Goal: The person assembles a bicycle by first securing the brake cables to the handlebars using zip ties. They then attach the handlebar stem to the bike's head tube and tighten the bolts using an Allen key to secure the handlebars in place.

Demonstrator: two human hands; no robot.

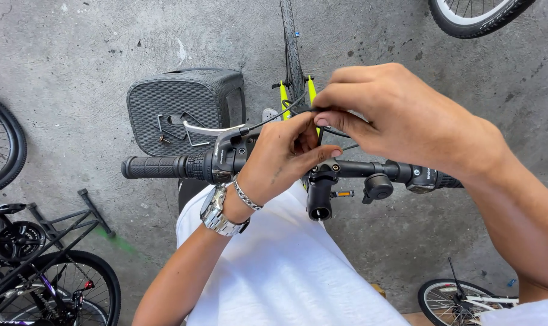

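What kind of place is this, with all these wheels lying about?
Probably a bicycle repair or assembly spot on a bare concrete floor. Both hands work a thin black cable at a handlebar, with other bicycle wheels and a dark plastic stool nearby.

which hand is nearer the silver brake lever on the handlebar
Left. The left hand sits just right of the silver brake lever, beside its mount. The right hand is farther right, pinching the black cable above the stem.
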